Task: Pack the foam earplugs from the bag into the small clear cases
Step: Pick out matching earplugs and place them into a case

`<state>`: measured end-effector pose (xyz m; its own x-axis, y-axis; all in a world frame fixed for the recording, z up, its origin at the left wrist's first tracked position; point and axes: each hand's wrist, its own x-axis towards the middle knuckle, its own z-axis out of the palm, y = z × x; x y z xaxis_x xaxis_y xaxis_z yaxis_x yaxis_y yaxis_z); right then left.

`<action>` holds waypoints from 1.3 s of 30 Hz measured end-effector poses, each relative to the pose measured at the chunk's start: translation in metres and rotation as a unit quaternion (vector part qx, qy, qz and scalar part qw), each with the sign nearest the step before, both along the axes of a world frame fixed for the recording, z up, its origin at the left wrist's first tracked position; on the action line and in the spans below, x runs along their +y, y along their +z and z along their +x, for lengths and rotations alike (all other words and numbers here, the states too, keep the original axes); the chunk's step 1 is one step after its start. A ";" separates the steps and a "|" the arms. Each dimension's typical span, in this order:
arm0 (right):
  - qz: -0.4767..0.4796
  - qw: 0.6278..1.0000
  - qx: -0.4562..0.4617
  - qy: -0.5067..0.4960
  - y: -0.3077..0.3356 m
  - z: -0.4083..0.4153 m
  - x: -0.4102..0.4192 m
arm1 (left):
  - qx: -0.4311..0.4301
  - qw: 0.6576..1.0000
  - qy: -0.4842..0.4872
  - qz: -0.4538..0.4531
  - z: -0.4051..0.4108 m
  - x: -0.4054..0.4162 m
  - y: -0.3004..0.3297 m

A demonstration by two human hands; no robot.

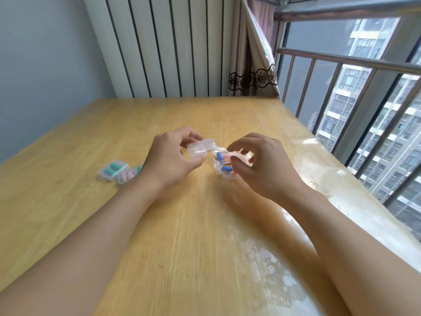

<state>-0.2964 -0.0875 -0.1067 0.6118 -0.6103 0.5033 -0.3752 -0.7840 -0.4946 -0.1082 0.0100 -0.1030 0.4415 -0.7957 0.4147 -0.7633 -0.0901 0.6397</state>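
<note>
My left hand [169, 159] holds a small clear case [200, 148] with its lid swung open, a little above the wooden table [182, 224]. Just to its right lies a clear plastic bag [224, 164] with blue and pink foam earplugs inside. My right hand [257, 165] pinches the bag's top between thumb and fingers. To the left on the table rest a clear case with green earplugs [112, 171] and a clear case with pink earplugs [126, 176]; a third case with a green plug [139, 168] is mostly hidden behind my left wrist.
The table runs along a window with a metal railing [353, 62] on the right. A striped panel [164, 46] and a curtain [252, 53] stand behind the far edge. A glossy film covers the table's right side.
</note>
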 end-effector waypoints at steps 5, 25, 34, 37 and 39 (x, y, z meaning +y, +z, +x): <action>0.184 0.973 -0.051 0.131 0.007 0.004 0.018 | 0.133 0.985 -0.104 -0.033 -0.029 0.037 0.007; 0.293 0.943 -0.062 0.144 0.010 0.002 0.030 | 0.269 0.954 -0.133 -0.013 -0.032 0.036 0.007; 0.334 0.925 -0.122 0.130 0.012 0.000 0.014 | 0.300 0.939 -0.160 0.046 -0.014 0.039 0.018; 0.333 0.926 -0.123 0.124 0.006 0.004 0.016 | 0.196 0.968 -0.141 0.068 -0.016 0.040 0.015; 0.324 0.932 -0.103 0.128 0.000 0.008 0.020 | 0.043 0.988 -0.116 0.094 -0.017 0.039 0.008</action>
<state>-0.2879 -0.0672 -0.1066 0.7104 -0.6741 0.2022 -0.0616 -0.3458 -0.9363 -0.1257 0.0487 -0.0950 0.2662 -0.9386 0.2193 -0.7212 -0.0429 0.6914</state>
